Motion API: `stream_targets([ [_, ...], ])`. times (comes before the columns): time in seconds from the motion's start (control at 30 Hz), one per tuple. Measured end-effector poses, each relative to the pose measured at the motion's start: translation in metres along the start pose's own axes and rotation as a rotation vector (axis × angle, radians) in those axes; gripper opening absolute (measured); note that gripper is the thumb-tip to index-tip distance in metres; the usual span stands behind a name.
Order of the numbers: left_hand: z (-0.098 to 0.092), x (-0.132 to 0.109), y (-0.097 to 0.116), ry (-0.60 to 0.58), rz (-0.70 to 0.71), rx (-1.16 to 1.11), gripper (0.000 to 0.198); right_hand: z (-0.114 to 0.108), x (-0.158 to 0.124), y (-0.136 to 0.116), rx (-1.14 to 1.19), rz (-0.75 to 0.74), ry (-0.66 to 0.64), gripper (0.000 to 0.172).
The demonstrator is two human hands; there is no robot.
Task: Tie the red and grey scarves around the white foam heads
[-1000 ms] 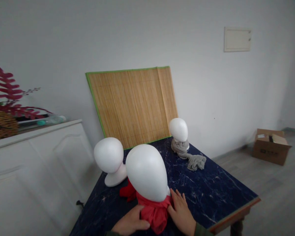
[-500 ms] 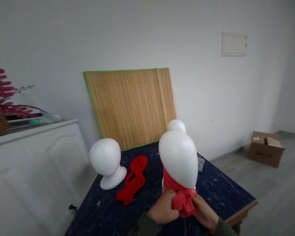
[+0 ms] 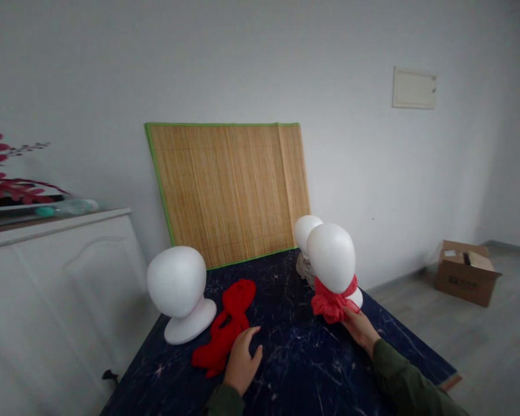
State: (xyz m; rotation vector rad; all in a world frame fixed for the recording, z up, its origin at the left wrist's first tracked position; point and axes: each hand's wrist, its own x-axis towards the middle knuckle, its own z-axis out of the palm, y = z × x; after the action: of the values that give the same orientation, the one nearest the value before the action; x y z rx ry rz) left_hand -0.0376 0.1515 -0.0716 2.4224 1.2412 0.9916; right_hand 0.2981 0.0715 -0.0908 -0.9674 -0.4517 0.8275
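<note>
A white foam mannequin head (image 3: 331, 254) stands at the right of the table with a light red scarf (image 3: 331, 306) knotted around its neck. My right hand (image 3: 360, 330) is at the lower part of this head, fingers closed at the scarf's edge and the base; the fingertips are partly hidden. My left hand (image 3: 242, 361) holds nothing, thumb and fingers apart, just right of a brighter red knitted scarf (image 3: 234, 323) lying loosely on the table. A bare white mannequin head (image 3: 177, 283) stands to the left of that scarf.
Another white mannequin head (image 3: 305, 231) with a greyish cloth (image 3: 304, 269) at its neck stands behind the right one. A bamboo mat (image 3: 229, 190) leans on the wall behind the dark blue table (image 3: 294, 364). A white cabinet (image 3: 69, 300) flanks the left; a cardboard box (image 3: 465, 277) sits on the floor.
The mannequin head with the light red scarf has moved away and to the right with my right hand. My left hand has let go of the scarf and shifted left, opening.
</note>
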Motion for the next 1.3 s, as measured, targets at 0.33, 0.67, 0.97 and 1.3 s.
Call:
stream_targets([
  [0.33, -0.039, 0.008, -0.038, 0.007, -0.361, 0.139, 0.037, 0.007, 0.004, 0.000, -0.604, -0.353, 0.437, 0.095],
  [0.67, -0.043, -0.003, -0.018, 0.132, -0.622, -0.542, 0.038, -0.003, -0.002, 0.010, -0.943, -0.469, 0.357, 0.068],
  [0.97, -0.032, -0.018, 0.015, -0.015, -0.755, -1.348, 0.046, 0.048, -0.073, 0.009, -0.552, -0.249, -0.046, 0.050],
  [1.3, -0.040, -0.038, 0.004, -0.961, -0.473, -1.133, 0.051, 0.147, -0.121, 0.064, 0.089, 0.848, -0.747, 0.033],
])
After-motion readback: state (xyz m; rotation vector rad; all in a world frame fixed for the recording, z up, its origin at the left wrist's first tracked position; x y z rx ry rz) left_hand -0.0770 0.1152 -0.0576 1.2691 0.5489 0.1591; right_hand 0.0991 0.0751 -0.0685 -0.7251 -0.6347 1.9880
